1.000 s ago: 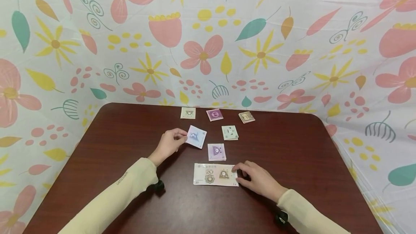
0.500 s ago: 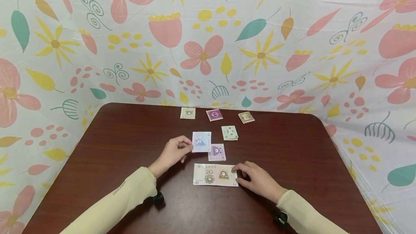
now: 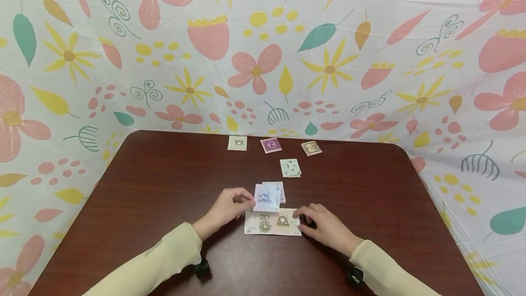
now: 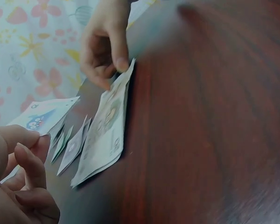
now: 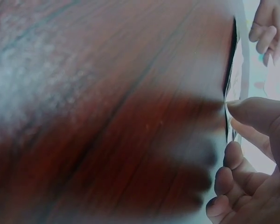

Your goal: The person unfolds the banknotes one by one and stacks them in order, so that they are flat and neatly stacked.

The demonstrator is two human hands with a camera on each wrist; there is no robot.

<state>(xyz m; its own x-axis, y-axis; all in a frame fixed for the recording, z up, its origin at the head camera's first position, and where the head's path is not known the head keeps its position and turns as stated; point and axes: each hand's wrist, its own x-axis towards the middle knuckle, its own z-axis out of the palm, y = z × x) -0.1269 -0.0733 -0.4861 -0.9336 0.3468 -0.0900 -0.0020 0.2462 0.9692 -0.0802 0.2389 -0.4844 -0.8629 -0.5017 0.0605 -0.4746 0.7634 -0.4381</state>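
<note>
My left hand pinches a folded blue toy banknote between thumb and fingers at its left edge. This blue note overlaps a folded purple banknote and the upper edge of a long, unfolded brown 20 banknote in the head view. At the right end of the 20 note, my right hand holds its edge with thumb and index finger. The left wrist view shows the 20 note with a second layer beneath it. In the right wrist view the thumb lies at the note's thin edge.
A folded green banknote lies behind the purple one. Along the table's back edge sit a cream folded note, a magenta one and a tan one. A flowered cloth hangs behind the dark wooden table.
My left hand has brought the blue banknote toward me and to the right, from left of the green note to over the purple and 20 notes. My right hand has stayed put.
</note>
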